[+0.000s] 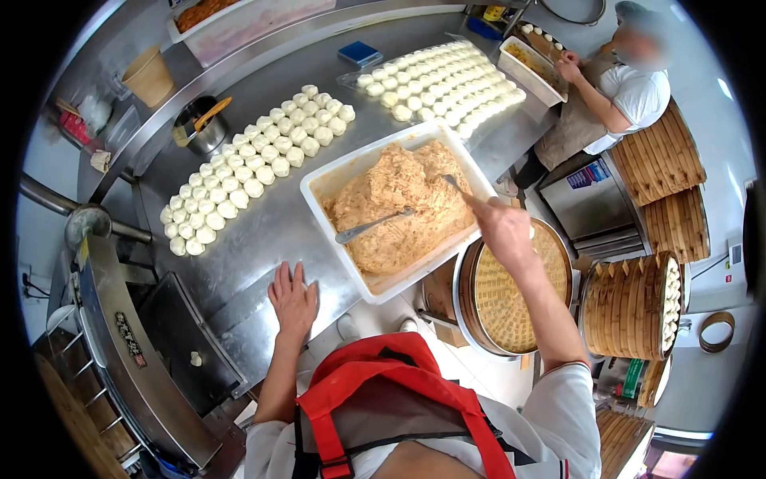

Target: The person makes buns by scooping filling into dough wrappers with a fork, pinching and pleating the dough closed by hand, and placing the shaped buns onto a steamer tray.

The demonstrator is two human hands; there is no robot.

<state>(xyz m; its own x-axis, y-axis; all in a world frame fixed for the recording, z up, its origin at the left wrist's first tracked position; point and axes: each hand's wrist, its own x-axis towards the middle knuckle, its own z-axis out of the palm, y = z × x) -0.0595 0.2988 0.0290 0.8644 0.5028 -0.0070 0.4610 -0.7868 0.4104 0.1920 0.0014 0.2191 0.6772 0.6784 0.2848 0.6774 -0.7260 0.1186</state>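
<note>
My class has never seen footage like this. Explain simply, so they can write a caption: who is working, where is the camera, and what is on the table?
There is no machine here: a person works with two bare hands. The single picture comes from a camera worn on that person's head, looking forward and down.

On the metal table stands a white tub of pale orange mixture, with rows of white dough pieces beyond it. The right hand holds a utensil whose tip meets the mixture; a second utensil lies on top. The left hand rests on the table. Another person stands at upper right.
</note>
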